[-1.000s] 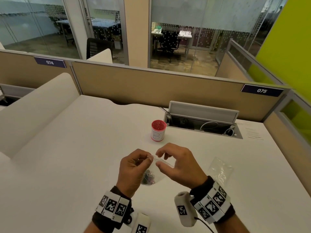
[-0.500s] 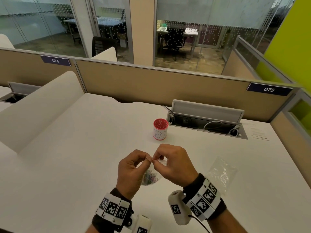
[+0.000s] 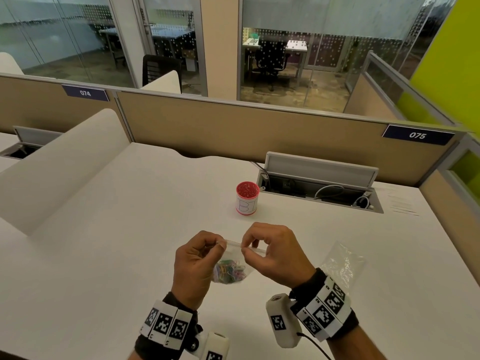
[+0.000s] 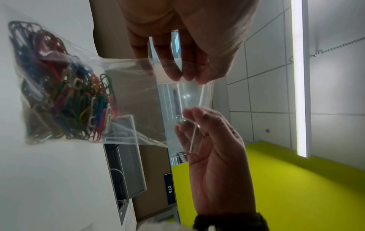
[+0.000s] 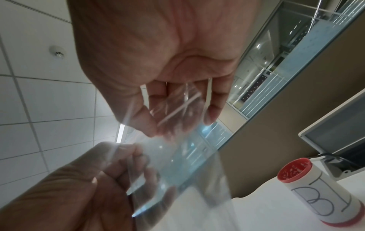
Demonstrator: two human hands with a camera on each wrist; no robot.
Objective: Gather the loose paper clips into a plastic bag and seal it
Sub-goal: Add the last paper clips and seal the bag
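A small clear plastic bag [image 3: 235, 255] holds a bunch of coloured paper clips [image 3: 230, 271] in its bottom, just over the white desk [image 3: 104, 242]. My left hand [image 3: 220, 244] pinches the left end of the bag's top strip. My right hand [image 3: 244, 249] pinches the same strip a little to the right. In the left wrist view the paper clips [image 4: 69, 93] fill the bag's lower part, and the left hand [image 4: 187, 78] and right hand [image 4: 189, 121] each nip the bag's mouth. The right wrist view shows the bag [image 5: 187, 164] as blurred film between both hands.
A second clear bag [image 3: 340, 263] lies flat on the desk to the right of my right wrist. A red-rimmed white tub [image 3: 247, 198] stands behind the hands, with an open cable tray [image 3: 319, 188] beyond it. A partition closes the back.
My right hand came in to meet the left at the bag's top, then slid a little to the right along the strip. The left hand kept its pinch.
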